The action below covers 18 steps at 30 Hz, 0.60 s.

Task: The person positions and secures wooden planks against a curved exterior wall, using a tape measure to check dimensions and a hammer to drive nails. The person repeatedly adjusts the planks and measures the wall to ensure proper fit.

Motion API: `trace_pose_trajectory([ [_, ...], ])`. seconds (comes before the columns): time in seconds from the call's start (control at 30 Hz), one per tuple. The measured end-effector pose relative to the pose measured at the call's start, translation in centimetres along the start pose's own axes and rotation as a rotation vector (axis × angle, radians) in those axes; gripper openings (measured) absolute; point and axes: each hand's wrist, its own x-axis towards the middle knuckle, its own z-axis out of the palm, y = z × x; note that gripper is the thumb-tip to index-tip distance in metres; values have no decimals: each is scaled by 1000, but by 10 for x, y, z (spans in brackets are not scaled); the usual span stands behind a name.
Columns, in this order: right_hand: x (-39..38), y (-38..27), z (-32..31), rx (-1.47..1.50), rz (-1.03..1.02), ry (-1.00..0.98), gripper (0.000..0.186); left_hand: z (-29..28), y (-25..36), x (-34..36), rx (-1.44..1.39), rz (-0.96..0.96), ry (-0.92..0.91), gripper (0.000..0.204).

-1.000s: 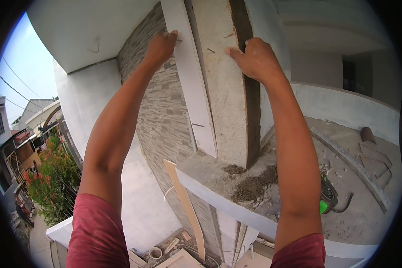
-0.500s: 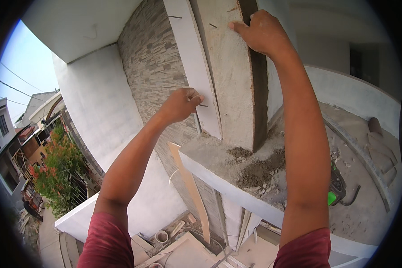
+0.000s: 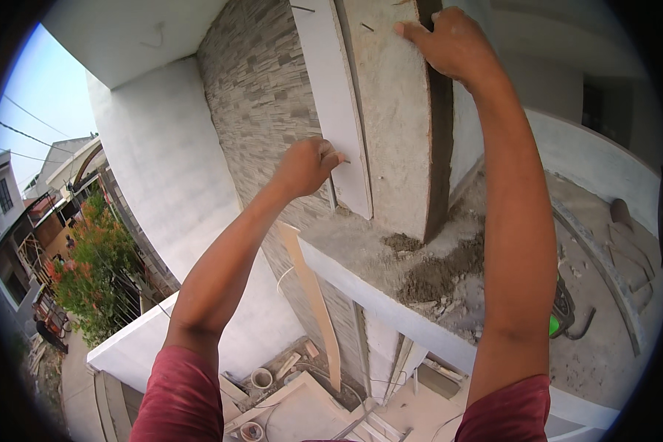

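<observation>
We found the column (image 3: 392,125) and white board (image 3: 344,96) cut off by the upper edge. The left hand (image 3: 309,166) hid most of a nail (image 3: 348,161); its grip we could not determine. The right hand (image 3: 455,46) concealed most of its own fingers, and the forearm (image 3: 519,228) partly covered a green-and-black device (image 3: 562,313).

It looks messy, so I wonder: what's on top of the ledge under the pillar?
Dark rubble and pale broken bits lie on the ledge near the pillar. The right arm covers part of it, so I can't see what's there.
</observation>
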Motion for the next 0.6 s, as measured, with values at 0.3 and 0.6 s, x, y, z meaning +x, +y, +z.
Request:
trace_pose_trajectory([
  [0.3,-6,-12,-9,-5,-6,-35,63,-8,4,4,24,47,77,47],
  [0.6,-8,-11,-6,-34,-35,100,52,-39,47,68,-294,-28,327,127],
])
